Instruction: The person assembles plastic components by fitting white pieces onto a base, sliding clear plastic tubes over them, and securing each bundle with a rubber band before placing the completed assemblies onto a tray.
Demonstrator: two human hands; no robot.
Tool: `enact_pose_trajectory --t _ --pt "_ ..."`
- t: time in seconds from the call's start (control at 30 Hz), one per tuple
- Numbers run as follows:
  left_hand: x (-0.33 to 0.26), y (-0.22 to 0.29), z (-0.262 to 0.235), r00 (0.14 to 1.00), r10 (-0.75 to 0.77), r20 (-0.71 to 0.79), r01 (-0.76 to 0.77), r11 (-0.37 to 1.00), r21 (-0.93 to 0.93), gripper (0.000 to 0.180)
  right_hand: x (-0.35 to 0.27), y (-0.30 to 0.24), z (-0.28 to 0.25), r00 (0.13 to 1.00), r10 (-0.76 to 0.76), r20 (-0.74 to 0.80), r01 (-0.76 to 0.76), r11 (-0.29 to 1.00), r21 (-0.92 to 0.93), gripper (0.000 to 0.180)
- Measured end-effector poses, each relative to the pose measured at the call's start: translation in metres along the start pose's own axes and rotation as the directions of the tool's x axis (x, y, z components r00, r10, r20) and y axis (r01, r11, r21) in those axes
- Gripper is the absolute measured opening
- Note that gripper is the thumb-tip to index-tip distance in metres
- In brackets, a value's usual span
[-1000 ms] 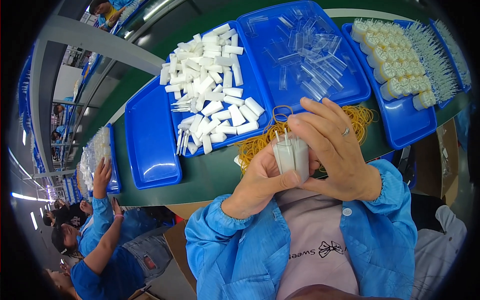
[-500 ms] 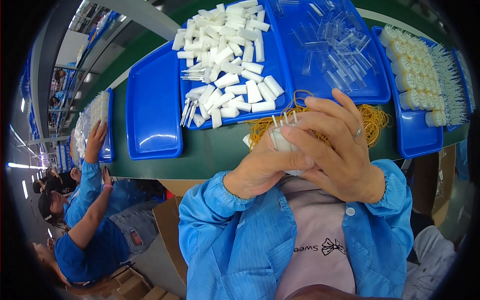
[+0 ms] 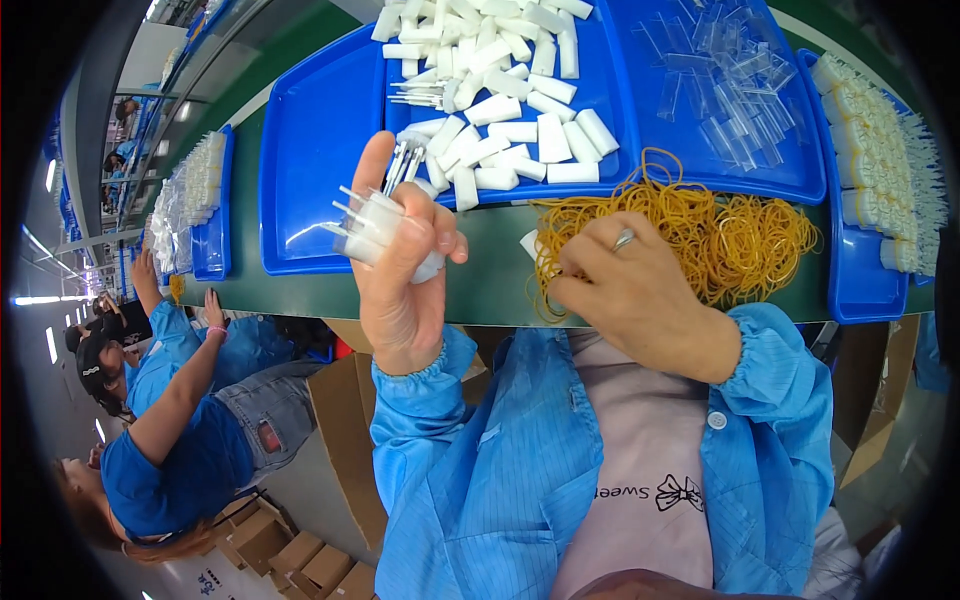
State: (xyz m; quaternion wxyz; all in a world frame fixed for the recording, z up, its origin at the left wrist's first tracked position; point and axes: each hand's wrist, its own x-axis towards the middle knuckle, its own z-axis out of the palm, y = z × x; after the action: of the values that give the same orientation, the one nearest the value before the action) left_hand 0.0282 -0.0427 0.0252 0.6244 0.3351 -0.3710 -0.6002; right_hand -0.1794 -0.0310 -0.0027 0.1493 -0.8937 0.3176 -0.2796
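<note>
My left hand (image 3: pixel 402 285) is raised over the table edge, closed round a small bundle of white plastic parts (image 3: pixel 374 226) with thin prongs and a clear sleeve sticking out to the left; the index finger points up. My right hand (image 3: pixel 640 295) is at the near side of a loose heap of yellow rubber bands (image 3: pixel 745 245), its fingers bent and pressed together among the bands. Whether a band is between those fingertips is hidden. Behind my left hand, white foam-like blocks (image 3: pixel 552 138) and several thin white pronged parts (image 3: pixel 418 95) lie in a blue tray (image 3: pixel 620 165).
An unfilled blue tray (image 3: pixel 310 235) stands at the left. Clear plastic pieces (image 3: pixel 740 125) lie in a blue tray at the back right. Banded white bundles (image 3: pixel 875 180) fill a tray at the far right. Two co-workers are at the left, one in a blue shirt (image 3: pixel 175 460).
My hands have come apart. The left moved left and up with the bundle, while the right went down to the rubber bands. The view has shifted, so the trays appear higher and further right.
</note>
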Motion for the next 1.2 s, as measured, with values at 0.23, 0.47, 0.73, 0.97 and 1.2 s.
enact_pose_trajectory --t 0.23,0.47,0.73,0.97,1.2 --pt "-0.011 -0.009 -0.006 0.987 0.057 -0.151 -0.036 0.989 0.141 0.067 0.007 -0.014 0.041 0.995 -0.094 0.026 0.097 0.973 -0.211 0.010" --pt "-0.009 -0.013 -0.016 0.977 0.028 -0.211 -0.007 0.995 0.100 0.068 0.016 -0.017 0.053 0.995 -0.082 0.050 0.096 0.898 -0.429 0.006" --pt "-0.026 -0.017 -0.018 0.985 0.017 -0.173 0.015 0.983 0.183 0.064 0.022 -0.005 0.026 0.994 0.074 -0.086 -0.085 0.988 -0.129 0.007" --pt "-0.053 -0.034 -0.003 0.983 0.056 -0.175 0.003 0.948 0.319 0.046 0.024 -0.006 0.008 0.970 0.210 -0.123 -0.188 0.967 0.173 0.009" --pt "-0.052 -0.040 0.001 0.898 -0.390 0.203 0.418 0.615 -0.668 0.054 0.016 -0.006 -0.009 0.960 0.280 0.004 -0.152 0.510 0.846 0.016"
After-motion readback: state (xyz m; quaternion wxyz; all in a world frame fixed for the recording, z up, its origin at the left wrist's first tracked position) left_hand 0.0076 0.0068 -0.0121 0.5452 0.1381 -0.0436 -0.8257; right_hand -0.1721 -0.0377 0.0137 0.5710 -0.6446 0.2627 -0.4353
